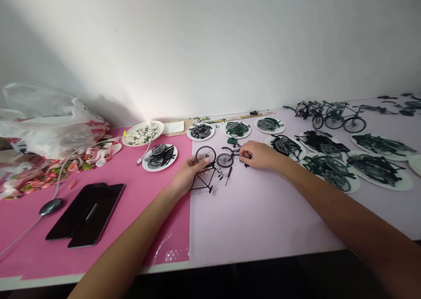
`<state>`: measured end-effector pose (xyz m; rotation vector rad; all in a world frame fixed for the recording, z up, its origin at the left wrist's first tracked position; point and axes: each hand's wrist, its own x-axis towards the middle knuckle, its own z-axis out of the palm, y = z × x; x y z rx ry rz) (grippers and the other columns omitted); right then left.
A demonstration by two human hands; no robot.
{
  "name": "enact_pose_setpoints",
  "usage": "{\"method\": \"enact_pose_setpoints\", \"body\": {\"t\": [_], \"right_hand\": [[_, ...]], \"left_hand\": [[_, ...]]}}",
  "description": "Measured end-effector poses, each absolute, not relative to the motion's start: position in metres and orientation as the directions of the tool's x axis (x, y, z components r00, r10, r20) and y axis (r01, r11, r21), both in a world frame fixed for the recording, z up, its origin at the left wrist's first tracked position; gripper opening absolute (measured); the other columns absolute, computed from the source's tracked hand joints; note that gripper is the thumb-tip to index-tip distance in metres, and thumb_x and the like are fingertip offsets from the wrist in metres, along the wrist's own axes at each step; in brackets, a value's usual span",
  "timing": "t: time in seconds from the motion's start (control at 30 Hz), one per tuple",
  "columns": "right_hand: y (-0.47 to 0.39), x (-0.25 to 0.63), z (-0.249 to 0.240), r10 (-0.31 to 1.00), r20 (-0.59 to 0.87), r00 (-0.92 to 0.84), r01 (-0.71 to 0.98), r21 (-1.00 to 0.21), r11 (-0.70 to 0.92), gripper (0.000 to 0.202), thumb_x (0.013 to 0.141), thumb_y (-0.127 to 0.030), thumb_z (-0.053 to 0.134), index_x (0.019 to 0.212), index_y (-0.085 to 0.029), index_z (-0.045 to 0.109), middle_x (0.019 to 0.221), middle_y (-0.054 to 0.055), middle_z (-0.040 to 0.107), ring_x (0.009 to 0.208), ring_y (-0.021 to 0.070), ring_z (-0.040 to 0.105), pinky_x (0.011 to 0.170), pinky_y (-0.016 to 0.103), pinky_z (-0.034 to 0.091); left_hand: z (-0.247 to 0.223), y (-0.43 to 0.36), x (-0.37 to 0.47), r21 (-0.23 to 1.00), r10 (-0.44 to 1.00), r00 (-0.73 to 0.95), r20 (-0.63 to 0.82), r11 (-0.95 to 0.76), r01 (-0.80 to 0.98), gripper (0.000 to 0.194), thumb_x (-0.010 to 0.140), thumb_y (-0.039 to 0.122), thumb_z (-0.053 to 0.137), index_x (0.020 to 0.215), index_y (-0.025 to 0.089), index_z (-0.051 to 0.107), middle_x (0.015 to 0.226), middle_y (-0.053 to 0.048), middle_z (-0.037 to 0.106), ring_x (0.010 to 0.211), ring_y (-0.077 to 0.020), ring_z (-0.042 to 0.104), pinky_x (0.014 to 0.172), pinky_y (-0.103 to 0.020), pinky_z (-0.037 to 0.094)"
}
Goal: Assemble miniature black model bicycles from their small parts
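My left hand [190, 172] is closed on a black miniature bicycle frame [201, 186] with one spoked wheel [206, 154] at its top. My right hand [250, 154] is closed at small black parts on the table, its fingertips together; what they hold is too small to make out. Between the hands lies another black spoked wheel [225, 160] with thin black parts beside it. A small screwdriver-like tool [229, 175] rests on the table, right of the held frame. Just behind my right hand is a small dark green piece [232, 140].
Plates of dark bicycle parts, such as a near-left plate [176, 162], stand around the hands. Assembled miniature bicycles [334, 116] are at the back right. On the left are two phones [95, 215], a computer mouse [51, 207], a plastic bag [49, 132] and a bowl of white pieces [158, 127].
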<state>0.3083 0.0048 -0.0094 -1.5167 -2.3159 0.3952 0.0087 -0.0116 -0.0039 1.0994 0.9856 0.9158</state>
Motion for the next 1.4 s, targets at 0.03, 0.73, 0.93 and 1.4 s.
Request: {"method": "enact_pose_setpoints", "body": {"t": [0.03,0.73,0.93,1.4], "right_hand": [[0.004,0.307,-0.01,0.921,0.124,-0.369,0.825,-0.413,0.386,0.013,0.088,-0.035,0.066,0.08,-0.025,0.067,0.082,0.004,0.068,0.069,0.019,0.059,0.061,0.03,0.039],[0.005,0.29,-0.023,0.863,0.466,-0.195,0.601,-0.639,0.48,0.018,0.097,-0.037,0.053,0.086,-0.023,0.054,0.101,0.007,0.061,0.086,0.0208,0.056,0.074,0.033,0.047],[0.0,0.283,-0.029,0.866,0.493,-0.087,0.522,-0.717,0.461,0.012,0.094,-0.032,0.057,0.087,-0.024,0.052,0.099,0.006,0.068,0.081,0.0192,0.059,0.071,0.032,0.047],[0.0,0.274,-0.037,0.835,0.542,-0.092,0.589,-0.647,0.484,0.024,0.096,-0.046,0.061,0.091,-0.024,0.067,0.094,0.007,0.073,0.084,0.0237,0.065,0.069,0.036,0.052]], "left_hand": [[-0.003,-0.012,0.009,0.973,0.938,0.304,-0.169,0.209,-0.102,0.046,0.061,0.049,0.095,0.087,0.018,0.072,0.088,-0.001,0.071,0.078,-0.0127,0.062,0.072,-0.024,0.047],[-0.011,-0.009,0.008,0.97,0.941,0.312,-0.133,0.187,-0.153,0.048,0.066,0.049,0.093,0.097,0.018,0.075,0.098,-0.005,0.075,0.085,-0.0168,0.067,0.082,-0.029,0.052],[-0.014,-0.003,0.003,0.962,0.935,0.306,-0.177,0.23,-0.145,0.046,0.068,0.047,0.093,0.099,0.018,0.078,0.097,-0.005,0.075,0.083,-0.0134,0.065,0.079,-0.026,0.051],[-0.013,-0.006,0.006,0.967,0.941,0.302,-0.15,0.203,-0.152,0.044,0.062,0.035,0.096,0.097,0.017,0.077,0.09,-0.004,0.075,0.079,-0.0157,0.065,0.08,-0.03,0.05]]}}
